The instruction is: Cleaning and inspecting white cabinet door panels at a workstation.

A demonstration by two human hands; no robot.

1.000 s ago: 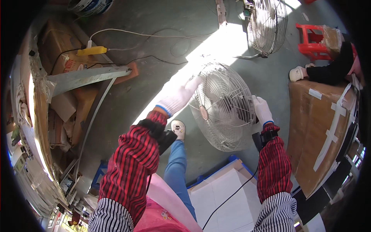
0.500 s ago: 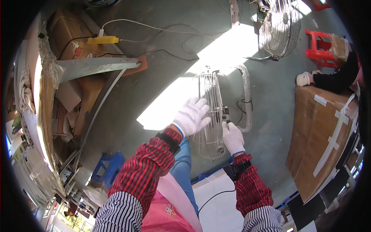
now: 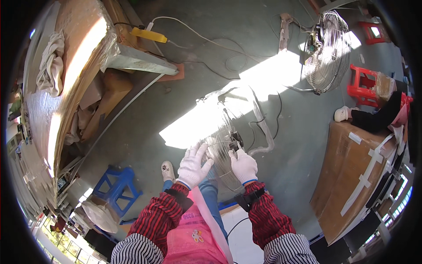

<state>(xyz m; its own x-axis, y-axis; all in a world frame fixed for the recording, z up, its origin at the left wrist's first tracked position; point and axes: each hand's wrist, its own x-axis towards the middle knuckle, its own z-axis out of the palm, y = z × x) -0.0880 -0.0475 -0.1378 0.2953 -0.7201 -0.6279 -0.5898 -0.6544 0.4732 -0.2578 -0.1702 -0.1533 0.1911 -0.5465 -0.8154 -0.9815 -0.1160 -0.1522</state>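
A floor fan with a round wire cage [image 3: 225, 175] stands in front of me, its cage seen nearly edge-on. My left hand [image 3: 193, 167], in a white knitted glove, rests on the cage's left side with fingers and thumb spread. On the other side, my gloved right hand [image 3: 243, 165] has its fingers closed at the black housing [image 3: 236, 140] behind the cage; the fingertips are partly hidden. The fan's pale tubular stand [image 3: 264, 131] loops out to the right, with a dark cable beside it. Bright sunlight washes out the cage's far part.
A second wire-caged fan [image 3: 327, 57] stands at the far right. Near it are red stools [image 3: 362, 86] and a seated person's leg [image 3: 373, 119] above a large taped carton [image 3: 347, 176]. At left are a wrapped workbench [image 3: 79, 48], a yellow power strip [image 3: 148, 35] and a blue stool [image 3: 118, 187].
The fan has turned and come nearer, its stand now slanting. Both my hands have moved left and down with it. My shoe has come into view, and the whole view has shifted.
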